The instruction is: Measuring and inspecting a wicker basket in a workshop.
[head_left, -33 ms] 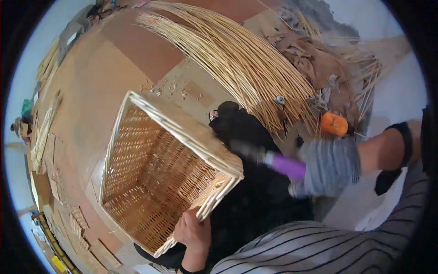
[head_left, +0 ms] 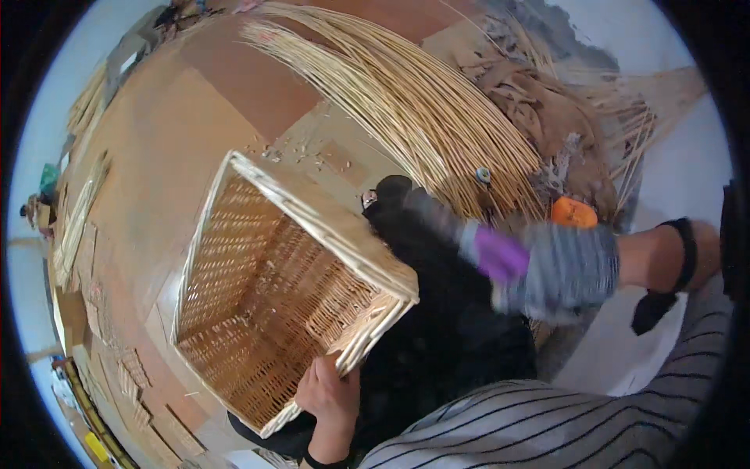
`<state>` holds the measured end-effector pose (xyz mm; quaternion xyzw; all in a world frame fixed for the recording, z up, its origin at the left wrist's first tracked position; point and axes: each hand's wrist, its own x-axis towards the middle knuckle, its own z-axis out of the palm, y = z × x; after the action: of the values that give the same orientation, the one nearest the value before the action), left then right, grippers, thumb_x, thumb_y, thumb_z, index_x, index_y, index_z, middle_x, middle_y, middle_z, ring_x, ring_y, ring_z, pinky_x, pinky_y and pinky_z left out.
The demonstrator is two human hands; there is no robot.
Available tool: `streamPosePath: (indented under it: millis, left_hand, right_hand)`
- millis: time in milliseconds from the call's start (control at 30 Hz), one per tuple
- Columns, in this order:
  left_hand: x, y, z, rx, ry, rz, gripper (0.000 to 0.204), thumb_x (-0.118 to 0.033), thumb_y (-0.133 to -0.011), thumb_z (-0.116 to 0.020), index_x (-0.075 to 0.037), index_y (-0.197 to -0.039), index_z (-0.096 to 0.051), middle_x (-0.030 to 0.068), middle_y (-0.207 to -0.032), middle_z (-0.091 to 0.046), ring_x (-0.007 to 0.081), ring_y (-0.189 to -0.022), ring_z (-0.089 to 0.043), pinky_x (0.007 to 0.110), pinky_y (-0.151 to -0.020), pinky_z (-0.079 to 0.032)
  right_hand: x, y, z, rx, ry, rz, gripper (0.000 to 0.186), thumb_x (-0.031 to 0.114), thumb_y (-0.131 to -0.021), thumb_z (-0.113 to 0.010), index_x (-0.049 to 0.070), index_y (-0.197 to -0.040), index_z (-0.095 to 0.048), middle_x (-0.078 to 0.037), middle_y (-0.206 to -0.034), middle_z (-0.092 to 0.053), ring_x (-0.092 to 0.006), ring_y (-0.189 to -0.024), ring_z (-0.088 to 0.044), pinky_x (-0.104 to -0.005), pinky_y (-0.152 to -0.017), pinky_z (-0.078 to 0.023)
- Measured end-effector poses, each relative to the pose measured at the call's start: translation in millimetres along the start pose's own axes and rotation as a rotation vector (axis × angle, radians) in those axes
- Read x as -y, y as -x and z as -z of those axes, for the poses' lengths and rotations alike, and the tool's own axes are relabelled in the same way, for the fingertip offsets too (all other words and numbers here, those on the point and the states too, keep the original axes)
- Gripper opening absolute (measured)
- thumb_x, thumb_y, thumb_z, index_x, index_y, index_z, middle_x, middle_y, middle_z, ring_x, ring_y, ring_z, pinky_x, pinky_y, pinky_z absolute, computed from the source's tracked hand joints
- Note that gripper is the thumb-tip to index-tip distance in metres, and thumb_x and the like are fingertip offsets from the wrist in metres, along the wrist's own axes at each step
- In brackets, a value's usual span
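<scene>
A square-mouthed wicker basket [head_left: 269, 266] leans tilted across my black-clad lap, its open mouth facing me. My left hand [head_left: 328, 391] is closed over the near rim, fingers inside and out of sight in part. My right hand [head_left: 564, 270] wears a grey striped glove and is closed round a purple-handled tool [head_left: 500, 254]. The tool's grey end is smeared by motion, so its kind does not show. It points toward the basket's right wall, apart from my left hand.
A long bundle of willow rods [head_left: 422, 109] fans across the floor ahead. Brown cloth [head_left: 519, 102] and an orange object [head_left: 574, 212] lie at the right. Small cut bits [head_left: 301, 148] are scattered beyond the basket. Woven pieces [head_left: 133, 383] lie at the left.
The purple-handled tool has shifted slightly, its blurred end now higher up. The basket's far corner sits a touch to the right, and my left hand keeps its grip.
</scene>
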<state>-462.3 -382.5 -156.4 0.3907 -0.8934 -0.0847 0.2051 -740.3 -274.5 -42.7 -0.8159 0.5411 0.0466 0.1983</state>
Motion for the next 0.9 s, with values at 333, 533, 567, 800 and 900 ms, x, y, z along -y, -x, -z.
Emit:
streamPosePath:
  millis: [333,533,567,800,900]
  left_hand:
    - [51.3,-25.2,48.1,-0.146,0.484,0.061,0.071,0.0,-0.058,-0.064,-0.001,-0.118,-0.026,0.0161,-0.112,-0.038,0.0276,-0.102,-0.04,0.035,-0.082,-0.037]
    - [241.4,63.9,53.2,-0.294,0.046,0.572,0.058,-0.012,-0.068,-0.06,0.004,-0.116,-0.029,0.0216,-0.11,-0.039,0.0299,-0.098,-0.042,0.033,-0.081,-0.036]
    - [260.1,82.0,50.5,-0.281,-0.331,0.475,0.059,-0.011,-0.067,-0.06,0.005,-0.115,-0.029,0.0241,-0.11,-0.038,0.0329,-0.098,-0.041,0.034,-0.082,-0.035]
    - [122.6,18.8,68.7,-0.13,0.121,0.137,0.057,-0.01,-0.057,-0.067,-0.004,-0.107,-0.042,0.0139,-0.106,-0.046,0.0314,-0.099,-0.041,0.036,-0.084,-0.033]
    - [106.8,13.1,72.6,-0.15,0.087,0.101,0.055,-0.009,-0.056,-0.067,-0.004,-0.105,-0.044,0.014,-0.106,-0.045,0.0306,-0.098,-0.042,0.035,-0.085,-0.033]
  right_hand:
    - [-174.0,-31.7,-247.7,0.275,-1.098,-0.74,0.066,0.039,-0.07,-0.054,0.001,-0.118,-0.031,-0.019,-0.088,-0.053,-0.0296,-0.071,-0.054,-0.0389,-0.064,-0.044]
    - [-235.8,-84.3,-275.4,-0.141,-0.103,-1.116,0.08,0.057,-0.058,-0.056,0.001,-0.112,-0.035,-0.016,-0.104,-0.049,-0.0297,-0.095,-0.048,-0.0381,-0.08,-0.038]
    - [-181.3,-104.6,-179.0,-0.211,-0.272,-1.358,0.075,0.057,-0.06,-0.054,0.001,-0.107,-0.041,-0.015,-0.103,-0.05,-0.029,-0.097,-0.047,-0.0372,-0.081,-0.037]
    - [13.3,-125.6,-19.9,-0.832,-0.611,0.004,0.04,0.021,-0.062,-0.063,0.002,-0.094,-0.05,-0.014,-0.09,-0.053,-0.0281,-0.088,-0.049,-0.0327,-0.08,-0.039]
    - [41.9,-145.0,-14.3,-0.826,-0.368,0.069,0.047,0.027,-0.061,-0.063,0.001,-0.097,-0.048,-0.016,-0.092,-0.051,-0.0292,-0.091,-0.048,-0.0333,-0.08,-0.038]
